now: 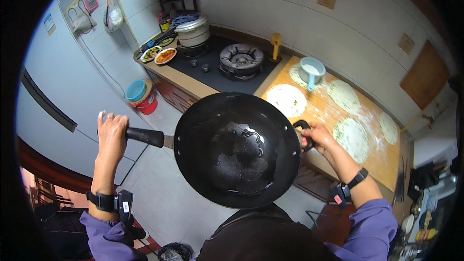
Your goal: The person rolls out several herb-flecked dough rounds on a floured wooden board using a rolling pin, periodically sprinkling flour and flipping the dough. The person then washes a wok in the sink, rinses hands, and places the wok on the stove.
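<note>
A black wok [239,152] hangs in the air before my body, its inside wet with a shiny film of liquid. My left hand [111,134] is closed around the end of its long black handle [145,136]. On the other side, my right hand [319,137] grips the small loop handle [303,125]. Beyond the wok stands a gas burner [241,59] with nothing on it. To the right, several round flatbreads of raw dough flecked with green, one of them a floury round [286,100], lie on a floured wooden board [319,112].
A lidded pot [193,30] sits on the stove's left burner. Beside it are plates of food [165,56]. A blue-handled pan [312,69] with white powder rests on one dough round. The refrigerator [83,90] rises at left, near a red bucket [146,104]. A lined bin [174,252] stands below.
</note>
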Motion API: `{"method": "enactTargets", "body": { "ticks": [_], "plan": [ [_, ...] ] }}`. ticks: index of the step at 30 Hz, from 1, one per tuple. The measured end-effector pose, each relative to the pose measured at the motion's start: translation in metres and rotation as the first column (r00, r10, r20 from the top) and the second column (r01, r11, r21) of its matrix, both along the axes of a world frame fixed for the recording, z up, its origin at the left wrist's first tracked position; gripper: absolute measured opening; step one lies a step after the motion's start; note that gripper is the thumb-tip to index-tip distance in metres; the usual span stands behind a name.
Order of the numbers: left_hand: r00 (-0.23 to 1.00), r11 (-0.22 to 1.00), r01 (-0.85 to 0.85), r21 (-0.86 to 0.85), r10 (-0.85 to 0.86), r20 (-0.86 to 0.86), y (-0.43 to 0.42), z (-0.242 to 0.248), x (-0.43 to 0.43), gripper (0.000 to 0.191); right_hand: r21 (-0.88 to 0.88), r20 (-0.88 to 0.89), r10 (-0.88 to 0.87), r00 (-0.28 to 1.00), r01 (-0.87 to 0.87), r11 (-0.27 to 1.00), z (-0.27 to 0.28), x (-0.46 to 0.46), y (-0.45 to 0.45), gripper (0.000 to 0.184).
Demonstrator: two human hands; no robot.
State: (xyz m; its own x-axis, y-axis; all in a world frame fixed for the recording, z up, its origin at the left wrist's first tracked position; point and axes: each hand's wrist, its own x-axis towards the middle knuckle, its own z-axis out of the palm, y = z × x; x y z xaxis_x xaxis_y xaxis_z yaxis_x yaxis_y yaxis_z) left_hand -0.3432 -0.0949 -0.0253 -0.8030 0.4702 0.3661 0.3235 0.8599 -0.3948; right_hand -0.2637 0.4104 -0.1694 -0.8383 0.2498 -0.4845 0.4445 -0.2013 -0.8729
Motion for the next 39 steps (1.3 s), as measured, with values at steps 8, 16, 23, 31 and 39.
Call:
{"method": "enactTargets", "body": {
  "ticks": [8, 16, 23, 31, 39],
  "plan": [
    [0.984, 0.975, -0.169, 0.141, 0.16, 0.073, 0.006, -0.031, -0.125, 0.015, 0.355, -0.151, 0.261, 0.953, -0.194, 0.915, 0.055, -0.28, 0.042, 0.028],
    [0.957, 0.957, -0.122, 0.263, 0.043, 0.287, 0.09, -0.071, -0.242, 0.012, 0.76, -0.029, 0.288, 0.957, -0.166, 0.628, 0.085, -0.495, 0.106, 0.051],
    [0.927, 0.953, -0.097, 0.288, -0.019, 0.376, 0.13, -0.096, -0.307, 0.013, 0.809, -0.007, 0.192, 0.981, -0.107, 0.578, 0.036, -0.604, 0.142, 0.052],
    [0.862, 0.972, -0.119, 0.202, 0.0, 0.507, 0.139, -0.106, -0.322, 0.015, 0.838, 0.151, 0.289, 0.945, -0.278, 0.47, -0.006, -0.626, 0.148, 0.043],
    [0.833, 0.964, -0.142, 0.223, -0.006, 0.554, 0.146, -0.096, -0.325, 0.017, 0.988, -0.002, 0.342, 0.94, -0.05, 0.145, -0.019, -0.611, 0.143, 0.037]
  ]
}}
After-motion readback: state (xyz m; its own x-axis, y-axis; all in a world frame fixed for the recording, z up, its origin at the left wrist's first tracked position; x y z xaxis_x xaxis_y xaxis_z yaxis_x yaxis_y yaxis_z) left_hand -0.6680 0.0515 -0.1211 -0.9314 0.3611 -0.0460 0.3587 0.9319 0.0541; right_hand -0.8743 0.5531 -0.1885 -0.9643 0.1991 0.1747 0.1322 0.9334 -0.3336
